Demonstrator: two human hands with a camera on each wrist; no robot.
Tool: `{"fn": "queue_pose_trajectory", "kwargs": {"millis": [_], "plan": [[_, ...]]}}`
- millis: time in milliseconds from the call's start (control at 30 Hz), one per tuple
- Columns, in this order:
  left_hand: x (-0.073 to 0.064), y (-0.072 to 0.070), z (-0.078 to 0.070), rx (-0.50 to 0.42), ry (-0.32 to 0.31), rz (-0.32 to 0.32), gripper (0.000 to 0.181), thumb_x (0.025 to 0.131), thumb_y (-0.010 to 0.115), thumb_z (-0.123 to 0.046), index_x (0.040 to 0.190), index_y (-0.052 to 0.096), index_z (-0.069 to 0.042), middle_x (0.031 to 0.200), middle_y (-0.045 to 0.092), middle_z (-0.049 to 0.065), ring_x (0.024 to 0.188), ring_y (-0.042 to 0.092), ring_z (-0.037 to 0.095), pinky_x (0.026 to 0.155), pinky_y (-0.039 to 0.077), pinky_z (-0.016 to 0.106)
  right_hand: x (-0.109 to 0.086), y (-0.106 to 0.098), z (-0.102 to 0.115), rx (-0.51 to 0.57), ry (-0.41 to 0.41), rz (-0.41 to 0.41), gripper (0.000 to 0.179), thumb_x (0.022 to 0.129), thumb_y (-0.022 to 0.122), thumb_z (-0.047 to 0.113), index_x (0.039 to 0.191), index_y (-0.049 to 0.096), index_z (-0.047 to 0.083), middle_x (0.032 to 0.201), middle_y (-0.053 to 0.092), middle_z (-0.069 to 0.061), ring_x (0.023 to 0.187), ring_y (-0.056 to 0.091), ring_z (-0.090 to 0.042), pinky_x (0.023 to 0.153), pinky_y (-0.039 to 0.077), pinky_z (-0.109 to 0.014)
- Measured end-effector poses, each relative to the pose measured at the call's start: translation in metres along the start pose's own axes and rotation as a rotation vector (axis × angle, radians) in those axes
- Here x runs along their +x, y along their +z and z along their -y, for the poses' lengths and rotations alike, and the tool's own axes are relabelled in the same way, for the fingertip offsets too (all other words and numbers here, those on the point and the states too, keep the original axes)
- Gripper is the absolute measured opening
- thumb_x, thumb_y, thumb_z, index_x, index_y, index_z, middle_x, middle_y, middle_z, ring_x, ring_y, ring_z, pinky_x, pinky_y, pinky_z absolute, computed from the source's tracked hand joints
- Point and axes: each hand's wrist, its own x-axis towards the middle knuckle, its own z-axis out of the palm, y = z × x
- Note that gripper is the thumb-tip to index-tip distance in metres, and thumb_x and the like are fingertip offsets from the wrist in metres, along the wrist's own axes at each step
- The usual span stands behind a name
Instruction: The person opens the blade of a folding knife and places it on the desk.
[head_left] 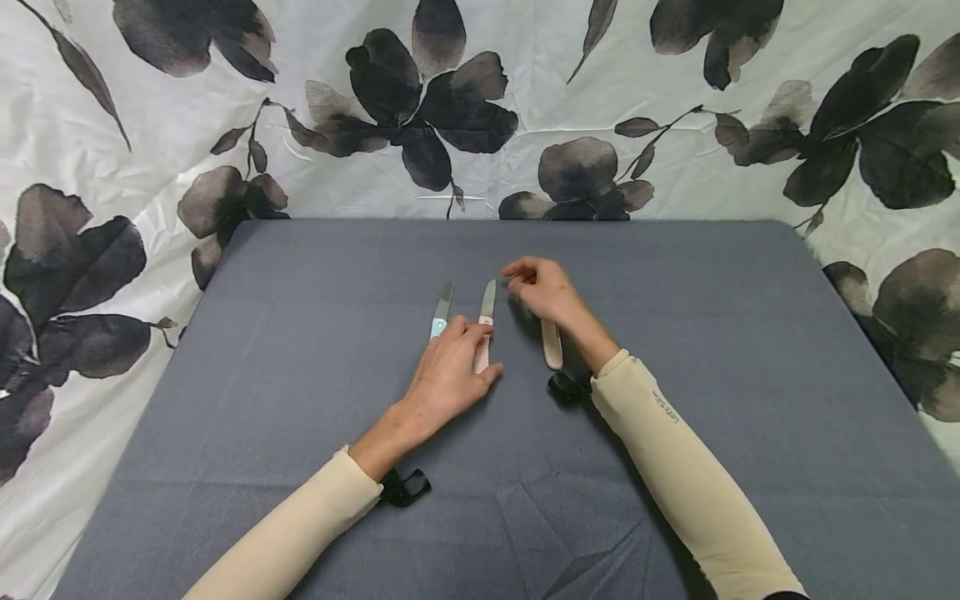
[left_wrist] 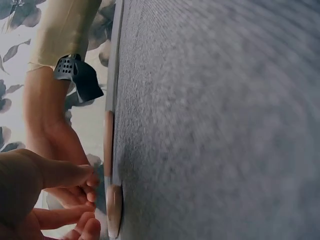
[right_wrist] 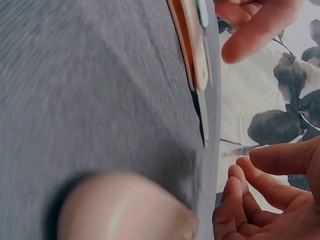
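Observation:
My left hand [head_left: 450, 371] hovers low over two small knives, its fingers loosely bent with nothing between them. Partly hidden by it are a knife with a light blue handle [head_left: 438, 326] and, to its right, a knife with a pale pink handle [head_left: 482, 354]; both blades point to the far side. My right hand [head_left: 550, 292] is over a third knife with a beige handle [head_left: 552, 346], whose blade is hidden. In the right wrist view this hand [right_wrist: 275, 195] has loosely bent fingers, clear of the blurred near handle [right_wrist: 125, 210].
A grey cloth covers the table [head_left: 300, 433], with creases near the front. Behind it hangs a white sheet with dark flowers [head_left: 480, 183]. Black wrist straps [head_left: 405, 487] sit below both cream sleeves [head_left: 667, 450].

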Motion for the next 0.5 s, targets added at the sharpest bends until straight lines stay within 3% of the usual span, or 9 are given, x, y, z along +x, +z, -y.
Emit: {"fn": "queue_pose_trajectory", "kwargs": {"millis": [200,500], "plan": [[0.004,0.004,-0.008,-0.049,0.06,-0.002,0.037,0.092,0.079,-0.018,0.127,0.071,-0.006,0.11,0.062,0.009,0.093,0.058,0.023,0.084,0.052,0.039,-0.007,-0.012,-0.01,-0.019,0.019,-0.029,0.03,0.104,0.056,0.013,0.13,0.069,0.003,0.113,0.067,-0.017,0.095,0.06,-0.029,0.078,0.047,-0.034],[0.009,0.011,-0.019,-0.105,0.089,0.048,0.037,0.096,0.076,-0.016,0.13,0.068,-0.005,0.107,0.061,0.009,0.091,0.055,0.019,0.081,0.051,0.035,-0.015,-0.027,-0.025,-0.071,0.029,-0.024,0.03,0.103,0.06,0.011,0.13,0.068,0.001,0.109,0.065,-0.017,0.087,0.058,-0.025,0.07,0.047,-0.031]]}}
